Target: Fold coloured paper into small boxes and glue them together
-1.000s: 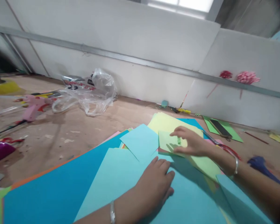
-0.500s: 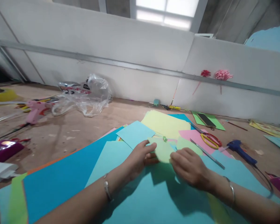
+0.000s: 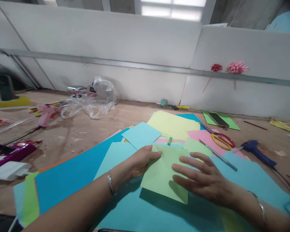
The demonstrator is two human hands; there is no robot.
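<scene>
A light green sheet of paper (image 3: 163,177), roughly square with faint crease lines, is held above the blue paper (image 3: 125,206). My left hand (image 3: 137,162) grips its upper left edge, thumb on top and the other fingers hidden beneath. Over the sheet's right side, my right hand (image 3: 204,177) is open with fingers spread; whether the fingertips touch the paper I cannot tell. Just beyond the sheet lies a small green folded strip (image 3: 169,141). To the right rest a pen-like craft knife (image 3: 218,155) and scissors (image 3: 222,140) with red and yellow handles.
A blue glue gun (image 3: 258,154) lies at the right with its cord. On the left are a pink glue gun (image 3: 46,114), a purple power strip (image 3: 20,151) and a white adapter (image 3: 11,170). A plastic bag (image 3: 94,96) sits near the wall, a phone (image 3: 218,119) further right.
The green paper has opened out from a curled, folded-over shape to a nearly flat sheet. My right hand has gone from closed on its edge to spread fingers. The view has shifted slightly.
</scene>
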